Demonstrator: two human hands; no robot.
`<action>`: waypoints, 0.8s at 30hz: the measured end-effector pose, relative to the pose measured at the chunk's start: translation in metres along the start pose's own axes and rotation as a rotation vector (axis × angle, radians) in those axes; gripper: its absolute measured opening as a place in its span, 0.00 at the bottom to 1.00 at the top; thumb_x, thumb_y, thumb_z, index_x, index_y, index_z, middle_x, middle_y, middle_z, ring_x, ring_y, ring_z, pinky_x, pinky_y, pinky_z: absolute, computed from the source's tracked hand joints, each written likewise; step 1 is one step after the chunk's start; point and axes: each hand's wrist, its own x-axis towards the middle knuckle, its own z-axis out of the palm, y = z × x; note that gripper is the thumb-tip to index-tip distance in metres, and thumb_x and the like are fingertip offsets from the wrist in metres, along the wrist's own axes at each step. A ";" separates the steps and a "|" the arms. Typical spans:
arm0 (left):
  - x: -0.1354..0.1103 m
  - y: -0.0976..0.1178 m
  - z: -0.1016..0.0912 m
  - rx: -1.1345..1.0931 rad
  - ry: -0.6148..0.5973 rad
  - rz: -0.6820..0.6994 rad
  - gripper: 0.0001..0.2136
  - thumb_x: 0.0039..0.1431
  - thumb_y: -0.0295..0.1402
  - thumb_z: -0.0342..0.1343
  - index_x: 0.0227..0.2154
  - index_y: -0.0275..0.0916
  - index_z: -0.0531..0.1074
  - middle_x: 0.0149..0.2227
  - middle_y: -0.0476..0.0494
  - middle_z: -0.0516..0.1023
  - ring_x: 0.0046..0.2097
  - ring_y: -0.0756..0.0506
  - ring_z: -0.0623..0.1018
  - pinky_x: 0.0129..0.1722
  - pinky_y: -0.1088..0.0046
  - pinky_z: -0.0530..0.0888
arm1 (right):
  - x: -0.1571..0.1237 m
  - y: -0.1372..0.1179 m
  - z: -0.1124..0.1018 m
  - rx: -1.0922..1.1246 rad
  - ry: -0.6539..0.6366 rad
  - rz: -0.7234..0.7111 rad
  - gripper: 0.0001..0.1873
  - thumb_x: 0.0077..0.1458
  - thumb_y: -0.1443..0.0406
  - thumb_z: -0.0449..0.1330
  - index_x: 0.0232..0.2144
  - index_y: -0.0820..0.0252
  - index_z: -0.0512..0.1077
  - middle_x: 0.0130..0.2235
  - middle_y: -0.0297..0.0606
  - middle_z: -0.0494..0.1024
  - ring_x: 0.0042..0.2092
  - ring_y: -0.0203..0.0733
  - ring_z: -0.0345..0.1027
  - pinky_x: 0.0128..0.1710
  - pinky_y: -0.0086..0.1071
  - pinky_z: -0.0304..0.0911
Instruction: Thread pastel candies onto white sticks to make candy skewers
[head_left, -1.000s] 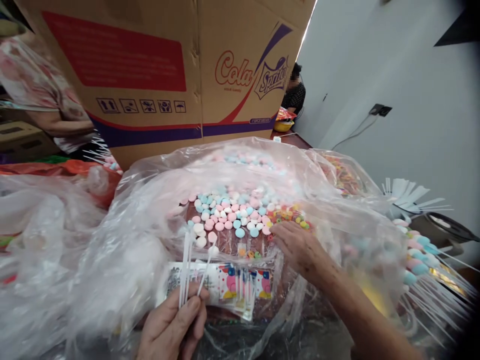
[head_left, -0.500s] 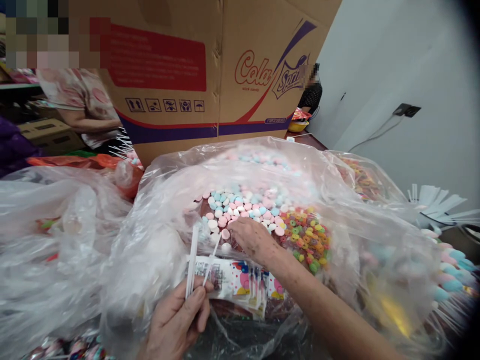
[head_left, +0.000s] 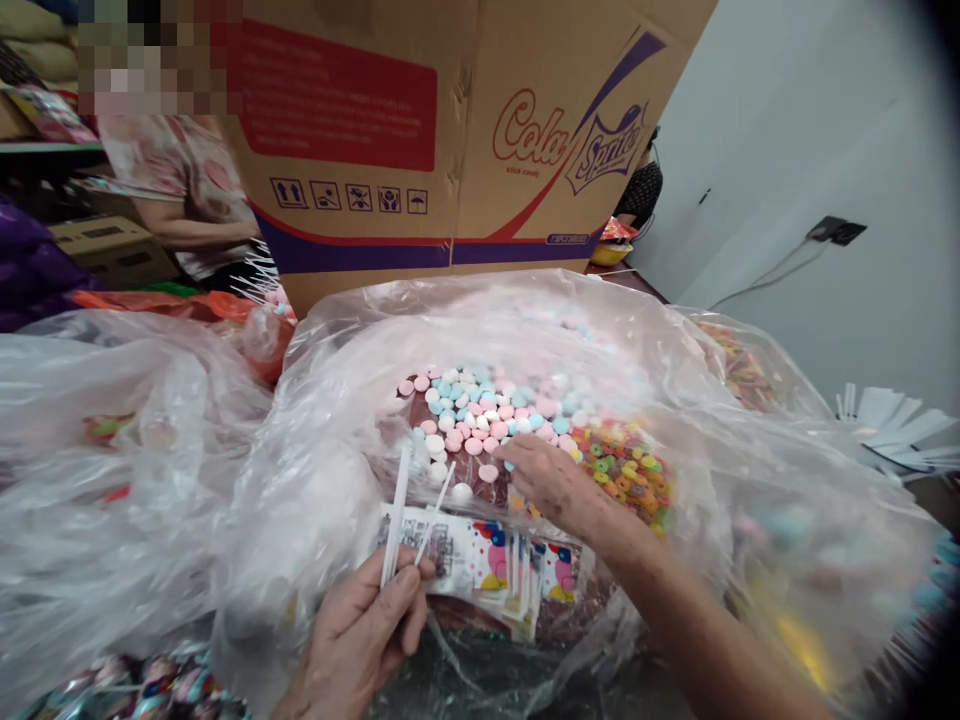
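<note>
My left hand (head_left: 367,625) is closed on white plastic sticks, a thick one (head_left: 396,515) and a thin one (head_left: 435,510), both pointing upward. Before it lie stacked printed wrappers (head_left: 491,565) in white, blue and pink. Over the pile of pink, white and pale blue round candies (head_left: 469,425), my right hand (head_left: 551,485) reaches down with its fingers bent together. Its fingertips touch the near edge of that pile, and what they pinch, if anything, is hidden. Small multicoloured ring candies (head_left: 626,470) are heaped just right of this hand.
Crumpled clear plastic sheeting (head_left: 300,490) surrounds the candies. Behind stands a large cardboard box (head_left: 472,220). A person in a patterned shirt (head_left: 184,190) is at the back left. White sticks (head_left: 889,420) fan out at right; shiny wrapped candies (head_left: 150,690) lie at lower left.
The view has shifted a little, so most things sit further right. My right hand has moved slightly right and toward me along the candy pile. My left hand keeps the sticks.
</note>
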 end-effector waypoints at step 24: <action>-0.004 0.000 -0.002 0.004 0.025 -0.012 0.20 0.47 0.50 0.68 0.32 0.36 0.78 0.15 0.54 0.67 0.17 0.55 0.57 0.17 0.81 0.51 | 0.006 -0.020 0.030 -0.137 0.118 -0.120 0.11 0.58 0.76 0.53 0.41 0.61 0.70 0.43 0.44 0.75 0.46 0.45 0.67 0.46 0.35 0.62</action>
